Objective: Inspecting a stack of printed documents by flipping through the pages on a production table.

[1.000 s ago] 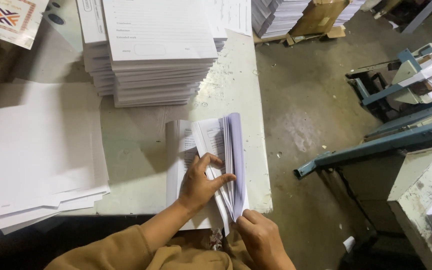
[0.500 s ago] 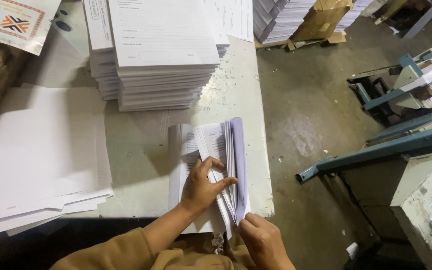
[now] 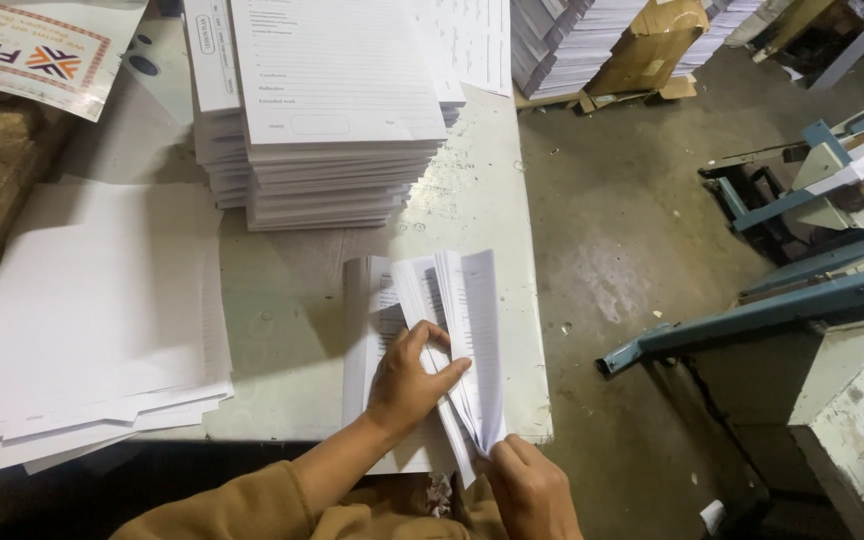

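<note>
The right hand (image 3: pixel 532 492) is cut off by the bottom edge at six o'clock; its fingers hide behind the fanned sheets (image 3: pixel 457 330); the tall printed stack (image 3: pixel 322 110) runs off at twelve o'clock.

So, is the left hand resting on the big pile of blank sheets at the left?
No, the left hand presses on the fanned bundle of printed sheets, well apart from the blank pile.

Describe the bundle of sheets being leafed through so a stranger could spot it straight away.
Start at the pale worktable and go to its near right corner. The fanned bundle of printed sheets lies there, under the left hand and right hand. Unlike the squared-up tall stack behind, its pages splay open.
</note>
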